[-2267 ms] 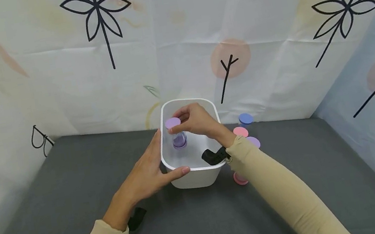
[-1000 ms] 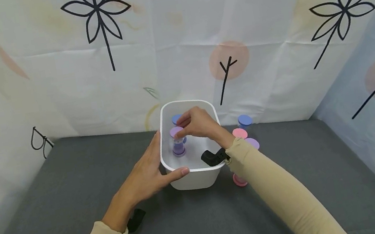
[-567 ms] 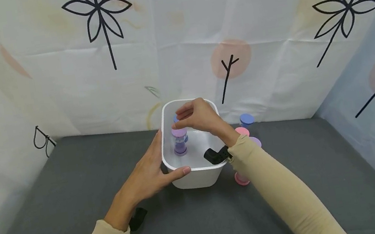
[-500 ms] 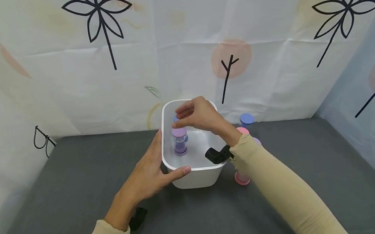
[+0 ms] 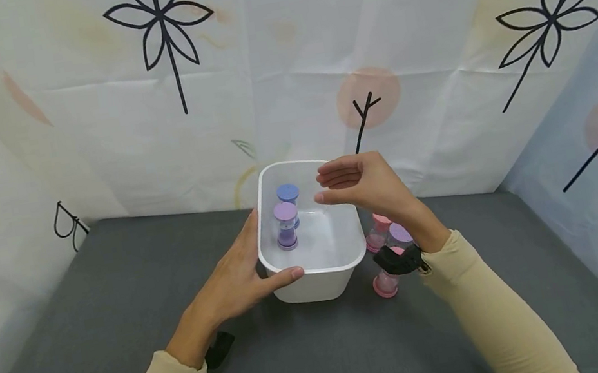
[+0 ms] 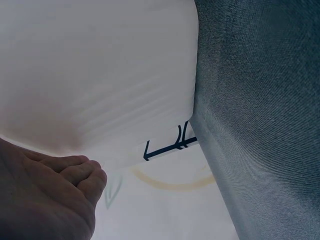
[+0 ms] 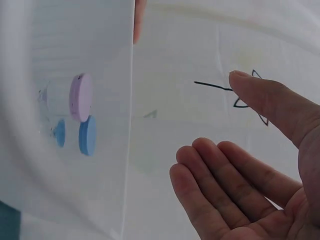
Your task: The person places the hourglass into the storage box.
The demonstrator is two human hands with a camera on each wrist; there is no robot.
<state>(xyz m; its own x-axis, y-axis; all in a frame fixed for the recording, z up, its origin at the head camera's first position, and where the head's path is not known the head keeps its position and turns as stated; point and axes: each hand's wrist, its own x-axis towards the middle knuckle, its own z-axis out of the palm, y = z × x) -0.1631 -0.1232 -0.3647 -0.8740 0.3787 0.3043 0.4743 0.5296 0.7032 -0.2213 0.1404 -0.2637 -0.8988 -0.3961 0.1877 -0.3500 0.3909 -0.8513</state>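
Two sand timers stand upright in the left part of a white plastic bin [image 5: 319, 285]. The purple-capped sand timer [image 5: 286, 226] is in front of the blue-capped sand timer [image 5: 288, 193]; their caps also show through the wall in the right wrist view. My left hand [image 5: 227, 282] rests against the bin's left side, thumb along the front rim. The left wrist view shows its fingers [image 6: 82, 172] by the outer wall. Above the bin's right rim, my right hand [image 5: 372, 186] holds nothing, thumb and fingers spread apart.
Right of the bin stand a pink sand timer [image 5: 378, 232], a purple one [image 5: 400, 235] and another pink one [image 5: 386, 282], partly behind my right wrist. The dark grey table [image 5: 316, 366] ends at a patterned white cloth backdrop [image 5: 287, 110].
My right hand has let go of the purple sand timer, now standing in the bin beside the blue one, and moved right to the bin's edge. My left hand has stayed put.
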